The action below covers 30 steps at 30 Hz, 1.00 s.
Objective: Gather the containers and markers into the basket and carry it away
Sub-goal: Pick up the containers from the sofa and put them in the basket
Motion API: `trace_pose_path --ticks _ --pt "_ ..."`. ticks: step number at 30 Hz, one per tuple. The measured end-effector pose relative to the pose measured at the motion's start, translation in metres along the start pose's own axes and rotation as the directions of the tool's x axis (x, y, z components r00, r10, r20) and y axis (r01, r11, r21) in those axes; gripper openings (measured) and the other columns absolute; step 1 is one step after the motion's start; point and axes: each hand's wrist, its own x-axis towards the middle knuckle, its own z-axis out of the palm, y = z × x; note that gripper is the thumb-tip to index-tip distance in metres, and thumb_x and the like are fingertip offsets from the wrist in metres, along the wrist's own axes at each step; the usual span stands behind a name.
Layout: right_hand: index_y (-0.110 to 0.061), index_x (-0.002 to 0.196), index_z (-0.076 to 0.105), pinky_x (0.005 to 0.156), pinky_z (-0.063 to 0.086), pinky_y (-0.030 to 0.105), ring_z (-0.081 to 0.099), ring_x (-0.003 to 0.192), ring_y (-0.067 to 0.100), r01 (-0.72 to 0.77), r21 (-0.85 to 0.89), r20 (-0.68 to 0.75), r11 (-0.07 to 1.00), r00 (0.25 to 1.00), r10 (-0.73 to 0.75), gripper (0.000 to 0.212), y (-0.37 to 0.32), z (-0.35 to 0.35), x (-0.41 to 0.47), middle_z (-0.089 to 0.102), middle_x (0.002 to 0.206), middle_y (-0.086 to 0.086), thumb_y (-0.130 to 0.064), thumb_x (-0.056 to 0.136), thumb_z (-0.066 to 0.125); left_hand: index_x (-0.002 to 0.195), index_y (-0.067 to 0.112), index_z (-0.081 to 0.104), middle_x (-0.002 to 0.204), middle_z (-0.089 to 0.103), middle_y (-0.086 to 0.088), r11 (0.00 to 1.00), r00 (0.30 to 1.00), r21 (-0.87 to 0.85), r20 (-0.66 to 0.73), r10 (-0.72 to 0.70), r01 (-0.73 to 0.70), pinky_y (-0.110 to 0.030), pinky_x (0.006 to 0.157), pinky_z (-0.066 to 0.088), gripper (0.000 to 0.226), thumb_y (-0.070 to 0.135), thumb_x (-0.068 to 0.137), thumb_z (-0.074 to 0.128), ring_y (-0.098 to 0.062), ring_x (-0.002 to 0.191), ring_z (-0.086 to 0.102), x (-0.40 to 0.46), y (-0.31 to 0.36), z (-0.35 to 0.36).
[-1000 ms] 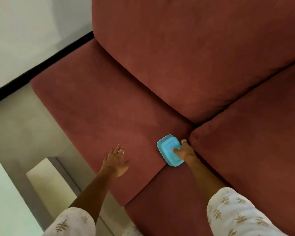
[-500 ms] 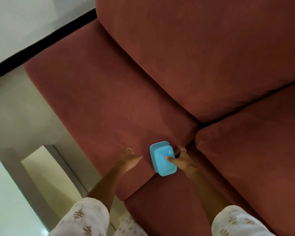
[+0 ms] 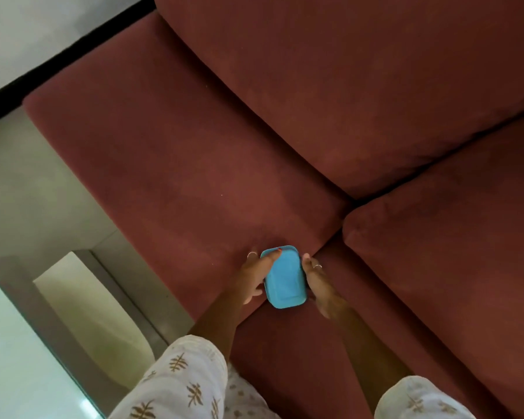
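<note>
Blue container (image 3: 285, 278) is now being held between both hands, above the front edge of the sofa (image 3: 194, 164) at the seam where two seat cushions meet. Whether its underside is resting on the fabric cannot be told. Half a second ago only the right hand was on it; a second ago it was lying tilted further back against the cushion gap.

Left hand (image 3: 254, 275) is pressing against the container's left side, with one of its fingers (image 3: 270, 258) lying across the top left corner; a ring is showing on this hand. Earlier it was resting open on the seat cushion, apart from the container, so it has closed in. Right hand (image 3: 315, 279) is cupping the right side, fingers curled along the edge, ring visible. Both hands are holding the container.

Patterned white sleeves (image 3: 191, 376) are showing at the bottom. Pale floor (image 3: 22, 189) and a glass-topped table (image 3: 18, 367) are lying to the left. The view has shifted closer in over the sofa since the earlier pictures.
</note>
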Motion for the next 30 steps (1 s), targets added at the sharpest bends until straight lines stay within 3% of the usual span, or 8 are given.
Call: trace_pose_path --ticks 3,6,13,17,20,23,25,30 --pt "-0.026 0.124 0.047 0.084 0.054 0.037 0.060 0.101 0.013 0.060 0.028 -0.071 0.998 0.996 -0.058 0.035 0.007 -0.002 -0.011 0.059 0.114 -0.004 -0.046 0.096 0.042 0.130 0.021 0.040 0.133 0.049 -0.001 0.999 1.000 0.042 0.011 -0.016 0.015 -0.042 0.089 0.046 0.057 0.055 0.086 0.051 -0.024 0.109 0.055 -0.007 -0.008 -0.001" --pt "-0.020 0.113 0.055 0.062 0.050 0.024 0.064 0.087 0.009 0.075 0.046 -0.045 0.996 0.996 -0.073 0.032 0.005 -0.006 -0.023 0.066 0.098 -0.006 -0.043 0.092 0.053 0.129 0.019 0.045 0.129 0.054 -0.002 0.998 1.000 0.056 -0.026 0.006 -0.005 -0.045 0.096 0.046 0.056 0.058 0.088 0.046 -0.023 0.111 0.057 -0.017 -0.017 0.002" --pt "-0.024 0.083 0.068 0.069 0.043 0.019 0.056 0.081 0.006 0.332 -0.067 0.126 0.941 0.938 -0.322 0.012 0.007 -0.027 -0.064 0.064 0.088 -0.008 -0.025 0.091 0.059 0.134 0.021 0.045 0.123 0.061 -0.005 0.999 0.992 -0.026 -0.119 0.036 -0.040 -0.047 0.093 0.049 0.074 0.073 0.082 0.038 -0.024 0.100 0.065 -0.055 -0.054 0.012" --pt "-0.016 0.087 0.070 0.070 0.047 0.019 0.059 0.078 0.007 0.442 -0.087 0.319 0.893 0.861 -0.396 0.005 0.013 -0.036 -0.107 0.066 0.086 -0.004 -0.020 0.086 0.066 0.131 0.021 0.048 0.121 0.062 -0.009 0.993 0.996 -0.112 -0.080 0.035 -0.044 -0.042 0.076 0.054 0.086 0.084 0.073 0.034 -0.028 0.095 0.067 -0.090 -0.092 0.016" --pt "-0.006 0.095 0.069 0.062 0.047 0.014 0.058 0.072 0.006 0.554 -0.132 0.464 0.822 0.768 -0.443 0.015 0.030 -0.039 -0.148 0.066 0.082 -0.002 -0.017 0.084 0.069 0.118 0.018 0.050 0.119 0.061 -0.015 0.969 0.999 -0.245 -0.032 0.010 -0.017 -0.040 0.067 0.055 0.085 0.086 0.069 0.037 -0.036 0.095 0.066 -0.121 -0.127 0.025" --pt "-0.003 0.100 0.068 0.069 0.047 0.019 0.060 0.079 0.009 0.620 -0.168 0.570 0.766 0.695 -0.438 0.021 0.051 -0.036 -0.181 0.067 0.088 0.001 -0.016 0.084 0.069 0.108 0.014 0.055 0.098 0.063 -0.012 0.909 0.995 -0.408 -0.070 0.065 -0.088 -0.040 0.067 0.055 0.049 0.055 0.082 0.057 -0.029 0.084 0.066 -0.143 -0.156 0.034" --pt "-0.008 0.106 0.068 0.076 0.048 0.023 0.061 0.086 0.011 0.622 -0.201 0.608 0.757 0.685 -0.402 0.023 0.063 -0.030 -0.199 0.068 0.098 0.001 -0.021 0.087 0.066 0.102 0.013 0.057 0.090 0.063 -0.010 0.864 0.986 -0.477 -0.114 0.121 -0.161 -0.037 0.067 0.053 0.027 0.031 0.083 0.055 -0.024 0.080 0.063 -0.161 -0.177 0.038" --pt "-0.010 0.142 0.038 0.107 0.035 0.032 0.044 0.130 0.019 0.600 -0.404 0.468 0.691 0.785 -0.407 0.050 0.075 -0.001 -0.222 0.040 0.146 0.005 -0.028 0.097 0.049 0.091 0.017 0.054 0.088 0.062 -0.010 0.666 0.927 -0.649 -0.307 0.214 -0.368 -0.032 0.057 0.055 0.005 0.019 0.087 0.055 -0.023 0.074 0.062 -0.200 -0.228 0.029"
